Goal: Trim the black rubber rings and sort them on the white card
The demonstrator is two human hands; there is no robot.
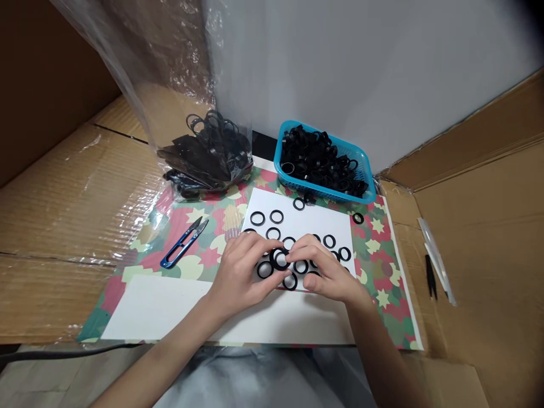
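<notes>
Low over a white sheet (310,215), my left hand (240,275) pinches a black ring (273,264) between thumb and index finger. My right hand (327,272) meets the same ring from the right, its bent index fingertip at the ring's right edge; its thumb is tucked lower and seems apart from the ring. Several loose black rings lie spread on the sheet around and beneath both hands, among them a ring (257,212) at the upper left and a ring (344,247) at the right. My fingers partly cover some rings.
Behind the sheet stands a blue basket (369,170) heaped with black rings. A clear plastic bag (153,113) of black parts is at the back left. Blue thread snips (181,246) lie left; black tweezers (430,276) lie far right. Cardboard walls (488,226) flank the patterned mat (378,266).
</notes>
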